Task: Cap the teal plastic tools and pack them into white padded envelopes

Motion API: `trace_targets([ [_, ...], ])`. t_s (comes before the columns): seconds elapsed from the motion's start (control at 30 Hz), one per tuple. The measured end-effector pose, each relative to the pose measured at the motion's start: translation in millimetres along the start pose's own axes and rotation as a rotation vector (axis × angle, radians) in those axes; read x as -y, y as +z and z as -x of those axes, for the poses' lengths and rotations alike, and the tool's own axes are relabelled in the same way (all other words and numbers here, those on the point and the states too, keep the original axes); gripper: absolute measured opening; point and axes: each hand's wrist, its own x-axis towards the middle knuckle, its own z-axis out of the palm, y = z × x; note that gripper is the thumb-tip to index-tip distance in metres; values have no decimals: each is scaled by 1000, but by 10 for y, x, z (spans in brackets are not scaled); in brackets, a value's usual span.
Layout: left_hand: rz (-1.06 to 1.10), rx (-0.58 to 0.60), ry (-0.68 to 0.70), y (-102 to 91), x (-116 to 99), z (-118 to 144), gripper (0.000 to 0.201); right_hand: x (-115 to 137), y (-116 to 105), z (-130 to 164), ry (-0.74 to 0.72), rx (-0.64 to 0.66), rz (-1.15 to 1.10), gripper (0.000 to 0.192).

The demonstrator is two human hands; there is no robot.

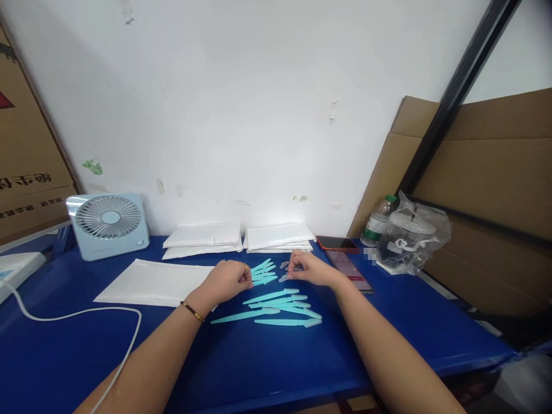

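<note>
My left hand is closed, its thumb and fingertips pinched at the handle ends of a small fan of turquoise eyebrow razors. It seems to grip one of them, though the fingers partly hide the contact. To the right, my right hand pinches at a small clear plastic cap, with another clear piece just beyond it. Closer to me lie several more turquoise eyebrow razors, loosely spread with their blade ends pointing right. A white padded mailer lies flat beside my left wrist.
Stacked white mailers and a second stack sit against the wall. Two phones, one dark and one red-edged, lie right. A bottle and a bagged cup stand beyond. A fan and white cable are left.
</note>
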Motion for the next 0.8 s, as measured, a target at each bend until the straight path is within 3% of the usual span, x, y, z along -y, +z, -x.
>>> trace_targets([
  [0.17, -36, -150, -61, -19, 55, -12, 20, -143, -139, 87, 125, -107, 41, 22],
  [0.33, 19, -21, 78, 63, -99, 26, 24, 48, -95, 97, 0, 133, 50, 26],
  [0.5, 5, 58, 42, 104, -189, 41, 19, 153, 46, 22, -44, 241, 101, 20],
  [0.57, -42, 58, 8, 69, -162, 40, 15, 117, 63, 3, -28, 213, 104, 19],
  [0.67, -123, -5, -63, -31, -66, 41, 13, 18, 14, 10, 58, 64, 111, 18],
  [0.73, -118, -57, -124, -94, -6, 47, 11, -34, -60, 41, 119, -42, 104, 20],
  [0.8, -62, -86, -153, -124, 12, 58, 15, -46, -138, 89, 138, -64, 76, 23],
])
